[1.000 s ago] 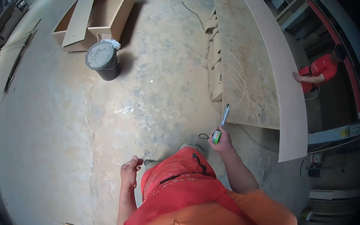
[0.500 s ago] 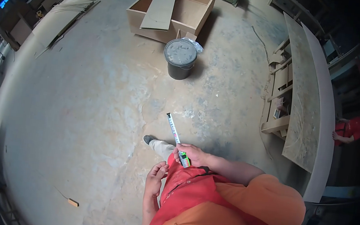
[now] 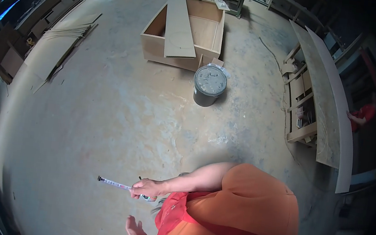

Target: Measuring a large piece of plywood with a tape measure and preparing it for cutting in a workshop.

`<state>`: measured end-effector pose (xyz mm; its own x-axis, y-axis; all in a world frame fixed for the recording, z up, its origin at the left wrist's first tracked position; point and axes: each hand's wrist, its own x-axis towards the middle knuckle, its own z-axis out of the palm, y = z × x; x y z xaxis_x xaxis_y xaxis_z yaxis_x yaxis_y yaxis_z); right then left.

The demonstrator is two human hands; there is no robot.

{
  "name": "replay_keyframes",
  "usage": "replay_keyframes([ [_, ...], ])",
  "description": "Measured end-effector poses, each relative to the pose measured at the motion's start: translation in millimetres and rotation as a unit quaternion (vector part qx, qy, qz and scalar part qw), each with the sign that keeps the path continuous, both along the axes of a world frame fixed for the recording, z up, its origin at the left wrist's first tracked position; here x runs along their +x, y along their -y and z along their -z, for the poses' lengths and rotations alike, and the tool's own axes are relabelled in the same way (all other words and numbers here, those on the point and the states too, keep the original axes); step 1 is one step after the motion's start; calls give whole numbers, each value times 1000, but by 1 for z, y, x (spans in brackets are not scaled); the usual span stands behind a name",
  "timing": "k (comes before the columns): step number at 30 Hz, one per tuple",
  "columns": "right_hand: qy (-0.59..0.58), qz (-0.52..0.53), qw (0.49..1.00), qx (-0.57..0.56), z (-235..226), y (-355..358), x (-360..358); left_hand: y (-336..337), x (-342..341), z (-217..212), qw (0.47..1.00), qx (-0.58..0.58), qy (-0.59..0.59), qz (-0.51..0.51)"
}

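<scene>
My right hand is closed around a tape measure; a length of its white blade sticks out to the left, with a dark hook at the tip. Part of the green-and-white case shows below my fingers. A thin dark piece juts up beside the same hand, too small to name. My left hand is below it, near the lower edge of the picture, fingers apart and holding nothing.
Ahead stands a lidded dark bucket, beside an open wooden box with a long board across it. Flat panels lie on a wooden bench at right, where a person in red touches the panel edge. Boards lie at left.
My right hand has swung left with the tape measure, whose blade now points left instead of up. My left hand has dropped lower and its fingers have spread. The view has turned left.
</scene>
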<state>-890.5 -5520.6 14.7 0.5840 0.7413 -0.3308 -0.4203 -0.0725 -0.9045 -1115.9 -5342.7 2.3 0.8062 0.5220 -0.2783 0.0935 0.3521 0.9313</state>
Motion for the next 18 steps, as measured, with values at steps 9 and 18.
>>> replay_keyframes([
  [9,376,156,893,-191,-7,-221,26,-201,165,-2,930,-153,6,335],
  [18,-14,394,919,21,-49,-404,114,-442,253,-32,847,-58,-133,511],
])
